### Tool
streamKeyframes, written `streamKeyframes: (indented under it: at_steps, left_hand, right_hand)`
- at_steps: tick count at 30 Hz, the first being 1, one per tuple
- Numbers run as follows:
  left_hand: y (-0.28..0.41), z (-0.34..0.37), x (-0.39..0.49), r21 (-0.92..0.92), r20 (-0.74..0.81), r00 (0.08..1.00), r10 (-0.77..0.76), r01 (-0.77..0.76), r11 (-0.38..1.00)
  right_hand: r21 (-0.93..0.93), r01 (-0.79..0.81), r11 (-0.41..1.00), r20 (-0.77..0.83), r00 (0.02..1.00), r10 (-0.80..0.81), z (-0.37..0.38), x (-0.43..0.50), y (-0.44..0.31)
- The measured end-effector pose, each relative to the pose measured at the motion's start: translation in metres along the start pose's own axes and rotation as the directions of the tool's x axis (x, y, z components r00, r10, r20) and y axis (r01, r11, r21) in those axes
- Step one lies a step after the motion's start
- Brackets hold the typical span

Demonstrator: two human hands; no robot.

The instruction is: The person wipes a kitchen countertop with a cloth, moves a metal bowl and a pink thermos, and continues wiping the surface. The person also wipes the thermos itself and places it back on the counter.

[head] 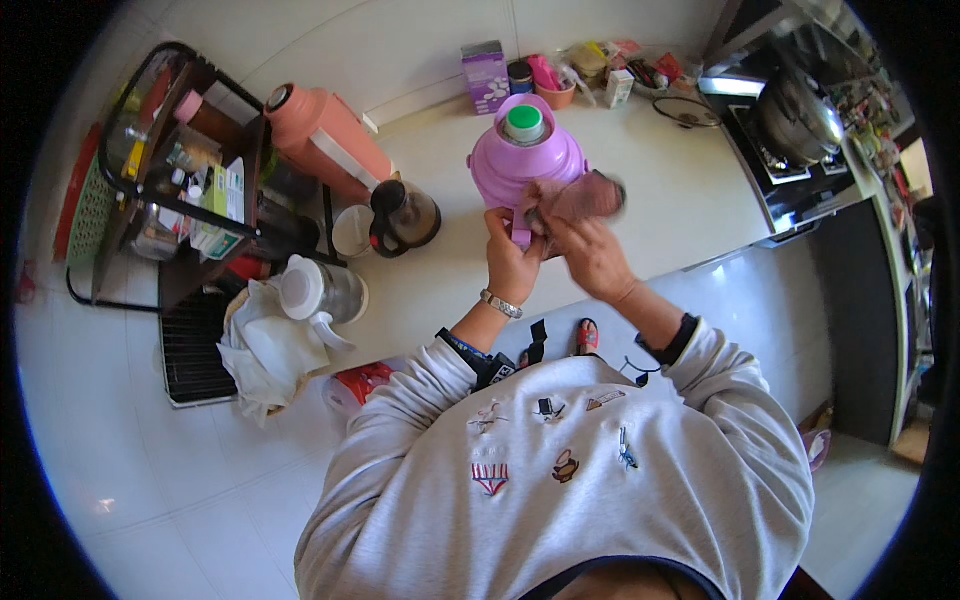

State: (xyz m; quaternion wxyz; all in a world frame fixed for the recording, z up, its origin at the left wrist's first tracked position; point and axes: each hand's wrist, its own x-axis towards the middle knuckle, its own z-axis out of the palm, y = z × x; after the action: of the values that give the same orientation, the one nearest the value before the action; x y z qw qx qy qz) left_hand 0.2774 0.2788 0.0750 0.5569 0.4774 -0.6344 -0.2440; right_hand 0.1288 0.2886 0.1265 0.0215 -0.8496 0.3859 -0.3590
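A purple thermos flask (495, 166) with a green-topped stopper (524, 120) stands upright on the light countertop before me. My left hand (512, 259) is closed around its handle (522, 231), on the side nearest me. In my right hand (596, 255) is a brownish-pink cloth (574, 199), bunched against the lower right of the flask and the handle; its free end is blurred. The fingertips of my right hand are partly hidden by the cloth. To the left of the flask, a glass pot with a black handle (409, 216) stands by a whitish cup (352, 231).
A salmon-coloured thermos (328, 139) and a crowded rack (184, 202) are at the left, with a glass jug (341, 294) nearer me. Along the wall stand a purple box (486, 79) and small containers. A glass lid (686, 112) and a pot on the stove (799, 120) are right.
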Motion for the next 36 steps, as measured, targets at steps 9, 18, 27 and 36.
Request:
streamKeyframes:
  at_steps: [9, 18, 27, 36]
  left_hand:
    - [-0.001, 0.004, -0.006, -0.222, 0.058, 0.990, -0.132, 0.142, 0.965]
    - [0.003, 0.006, -0.010, -0.207, 0.027, 0.973, -0.228, 0.229, 0.951]
    - [0.015, 0.011, -0.013, -0.109, -0.108, 0.969, -0.222, 0.210, 0.972]
    - [0.007, 0.014, -0.014, -0.126, -0.133, 0.969, -0.208, 0.191, 0.973]
  right_hand:
    - [-0.231, 0.450, 0.863, 0.355, 0.864, -0.356, -0.021, 0.048, 0.015]
    - [-0.386, 0.661, 0.643, 0.650, 0.690, -0.320, 0.030, 0.126, -0.008]
    - [-0.163, 0.583, 0.796, 0.515, 0.739, -0.436, -0.051, 0.068, 0.002]
    - [-0.339, 0.772, 0.537, 0.692, 0.591, -0.413, 0.013, 0.127, -0.012]
